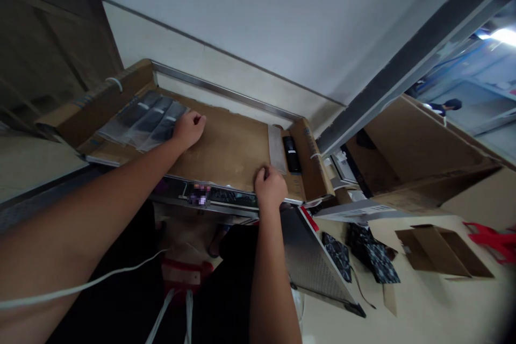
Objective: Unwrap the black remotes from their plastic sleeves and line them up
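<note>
My left hand (189, 130) is closed with curled fingers at the right end of a row of clear plastic bags (141, 121). Each bag has a dark item inside with a small white label, and they overlap on the cardboard-lined tray (229, 145). My right hand (271, 187) is also closed, at the tray's front edge, by the lower end of a flat translucent plastic sleeve (276, 148). What either set of fingers holds, if anything, is hidden. To the right of the sleeve lies a black cylindrical object (291, 154) with a small white label.
Cardboard side walls (310, 158) bound the tray, with a pale wall (242, 80) behind it. A white cable (100, 279) crosses my left forearm. At right are a large carton (419, 150), black patterned bags (371, 252) and an open cardboard box (445, 251) on the floor.
</note>
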The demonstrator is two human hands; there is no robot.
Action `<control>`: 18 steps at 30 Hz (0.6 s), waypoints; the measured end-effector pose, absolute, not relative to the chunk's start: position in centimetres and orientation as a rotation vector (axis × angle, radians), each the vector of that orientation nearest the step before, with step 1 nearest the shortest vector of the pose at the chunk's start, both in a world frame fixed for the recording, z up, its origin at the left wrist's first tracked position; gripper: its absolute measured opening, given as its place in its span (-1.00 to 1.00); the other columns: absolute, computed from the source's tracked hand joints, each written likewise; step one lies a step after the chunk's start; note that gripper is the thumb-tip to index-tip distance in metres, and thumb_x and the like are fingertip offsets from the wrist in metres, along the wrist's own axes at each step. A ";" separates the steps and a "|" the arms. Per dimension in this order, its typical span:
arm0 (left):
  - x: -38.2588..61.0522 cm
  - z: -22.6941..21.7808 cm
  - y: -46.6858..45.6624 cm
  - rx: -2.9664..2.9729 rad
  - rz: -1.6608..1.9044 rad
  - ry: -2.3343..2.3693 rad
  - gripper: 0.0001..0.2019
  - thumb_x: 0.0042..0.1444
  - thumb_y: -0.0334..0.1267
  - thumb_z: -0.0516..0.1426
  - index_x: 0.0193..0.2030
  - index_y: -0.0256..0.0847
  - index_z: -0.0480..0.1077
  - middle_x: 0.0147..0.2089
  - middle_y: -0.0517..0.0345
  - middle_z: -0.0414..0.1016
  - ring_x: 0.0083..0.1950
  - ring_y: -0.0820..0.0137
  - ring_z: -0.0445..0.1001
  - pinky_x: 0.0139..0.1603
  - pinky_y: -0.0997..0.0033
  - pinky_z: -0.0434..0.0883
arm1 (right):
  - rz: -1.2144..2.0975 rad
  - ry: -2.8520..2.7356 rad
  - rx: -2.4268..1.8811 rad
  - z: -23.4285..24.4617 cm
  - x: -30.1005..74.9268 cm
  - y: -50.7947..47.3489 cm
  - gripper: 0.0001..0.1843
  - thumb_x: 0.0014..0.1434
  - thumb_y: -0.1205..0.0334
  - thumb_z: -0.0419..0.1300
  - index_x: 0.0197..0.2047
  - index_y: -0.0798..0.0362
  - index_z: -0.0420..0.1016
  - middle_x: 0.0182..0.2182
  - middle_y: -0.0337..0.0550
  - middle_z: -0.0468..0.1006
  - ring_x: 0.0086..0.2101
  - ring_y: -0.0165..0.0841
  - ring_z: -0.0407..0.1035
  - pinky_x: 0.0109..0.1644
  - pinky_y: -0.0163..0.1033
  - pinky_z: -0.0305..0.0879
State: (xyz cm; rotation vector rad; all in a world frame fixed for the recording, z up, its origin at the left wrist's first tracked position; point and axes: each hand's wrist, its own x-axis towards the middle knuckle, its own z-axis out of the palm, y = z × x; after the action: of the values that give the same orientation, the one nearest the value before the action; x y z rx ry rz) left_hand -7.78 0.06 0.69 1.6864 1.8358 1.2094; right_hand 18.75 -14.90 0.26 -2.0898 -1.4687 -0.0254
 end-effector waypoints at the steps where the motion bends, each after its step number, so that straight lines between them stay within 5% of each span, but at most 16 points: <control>1: -7.8 0.7 0.1 1.686 1.207 1.833 -0.76 0.31 -0.15 0.11 -0.38 -0.15 0.40 -0.36 0.06 0.51 -0.26 0.26 0.46 -0.12 0.27 0.37 | -0.017 -1.428 -2.079 0.2 18.8 -15.0 -0.72 0.31 0.14 0.13 -0.07 0.04 0.63 -0.31 -0.05 0.61 -0.35 -0.23 0.40 -0.28 -0.23 0.08; 3: -7.8 0.6 0.1 1.693 1.208 1.820 -0.76 0.31 -0.15 0.11 -0.38 -0.16 0.40 -0.36 0.07 0.51 -0.25 0.26 0.46 -0.11 0.27 0.36 | -0.013 -1.294 -2.100 0.1 18.7 -15.0 -0.79 0.25 0.05 0.22 -0.25 0.01 0.56 -0.44 -0.17 0.53 -0.43 -0.28 0.30 -0.32 -0.24 -0.01; 6: -7.8 0.6 0.0 1.686 1.225 1.809 -0.76 0.30 -0.13 0.12 -0.37 -0.16 0.43 -0.35 0.07 0.51 -0.25 0.26 0.46 -0.11 0.27 0.36 | -0.015 -1.122 -2.135 0.4 18.7 -14.8 -0.59 0.17 -0.06 0.29 -0.54 -0.06 0.27 -0.62 -0.31 0.29 -0.54 -0.33 0.05 -0.36 -0.23 -0.11; 10: -7.8 0.7 -0.1 1.664 1.213 1.805 -0.78 0.27 -0.11 0.15 -0.33 -0.17 0.46 -0.33 0.07 0.51 -0.26 0.27 0.45 -0.14 0.29 0.36 | 0.015 -1.080 -2.037 0.8 19.0 -14.5 -0.42 0.24 0.05 0.18 -0.66 -0.09 -0.06 -0.70 -0.37 0.08 -0.55 -0.37 -0.13 -0.37 -0.22 -0.11; 18: -7.7 0.7 -0.1 1.665 1.219 1.798 -0.80 0.24 -0.13 0.15 -0.35 -0.17 0.43 -0.35 0.08 0.49 -0.27 0.27 0.44 -0.15 0.27 0.36 | 0.130 -1.067 -1.992 1.1 19.7 -14.2 -0.44 0.20 0.15 0.19 -0.69 -0.09 -0.06 -0.71 -0.41 -0.02 -0.56 -0.39 -0.11 -0.39 -0.21 -0.11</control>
State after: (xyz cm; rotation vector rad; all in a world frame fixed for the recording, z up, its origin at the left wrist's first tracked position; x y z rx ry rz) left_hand -7.71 -0.11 0.65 1.6651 1.7977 1.2188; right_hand 19.74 -14.20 1.10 -1.9918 -1.0669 0.1304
